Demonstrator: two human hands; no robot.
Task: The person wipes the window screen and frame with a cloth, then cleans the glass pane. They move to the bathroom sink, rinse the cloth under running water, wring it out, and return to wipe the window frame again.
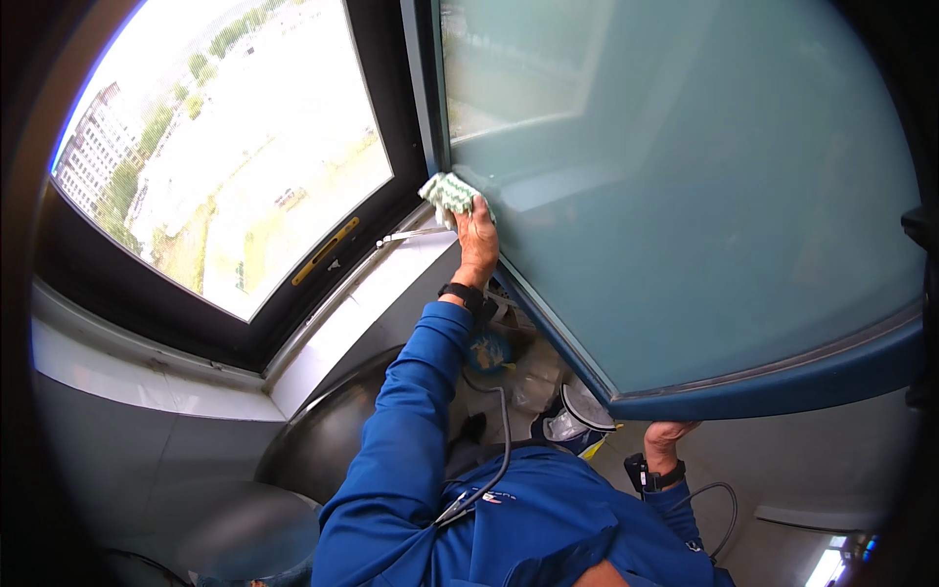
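Observation:
My left hand (476, 233) is stretched far out and presses a green-and-white patterned cloth (448, 193) against the lower corner of an open window sash with frosted blue-green glass (704, 196). My right hand (667, 433) grips the dark blue frame edge (782, 386) of that sash from below, close to my body. Both arms wear blue sleeves, and each wrist has a dark band.
A fixed window pane (235, 147) on the left looks down on buildings and green ground far below. A pale sill (147, 377) runs under it, with a metal stay arm (406, 236) near the cloth. A plastic bag and small items (548, 391) lie below.

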